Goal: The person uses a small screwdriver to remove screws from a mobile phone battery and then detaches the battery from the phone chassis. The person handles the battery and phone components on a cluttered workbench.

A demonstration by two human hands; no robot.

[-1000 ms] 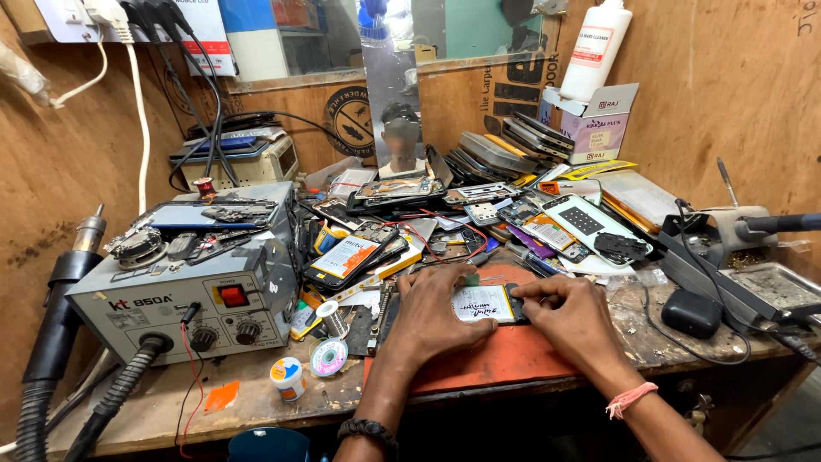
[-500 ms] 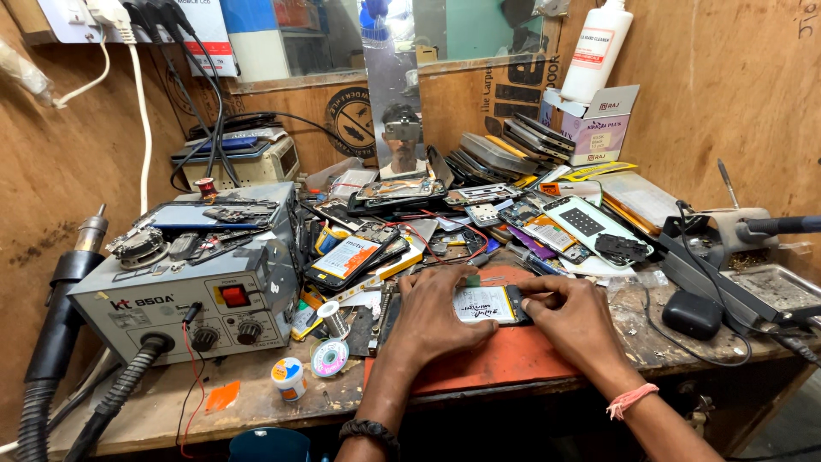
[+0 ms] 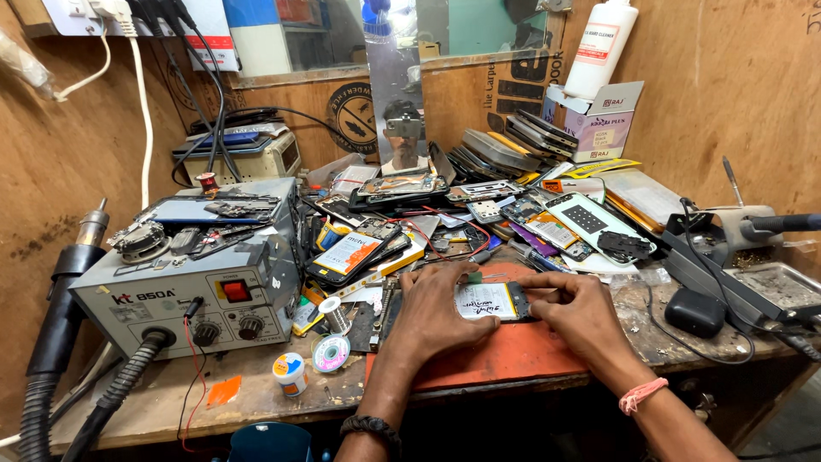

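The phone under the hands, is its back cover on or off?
Off: the phone lies on the orange mat with its battery exposed.

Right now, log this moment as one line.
left hand: on opened phone | right hand: at its right edge | phone: on orange mat

Both forearms are bare, no sleeves visible. The left hand (image 3: pixel 436 315) carries a dark braided cord bracelet (image 3: pixel 369 427) at the wrist. The right hand (image 3: pixel 575 312) carries a thin pink elastic band (image 3: pixel 642 395) at the wrist, at four o'clock from the hand.
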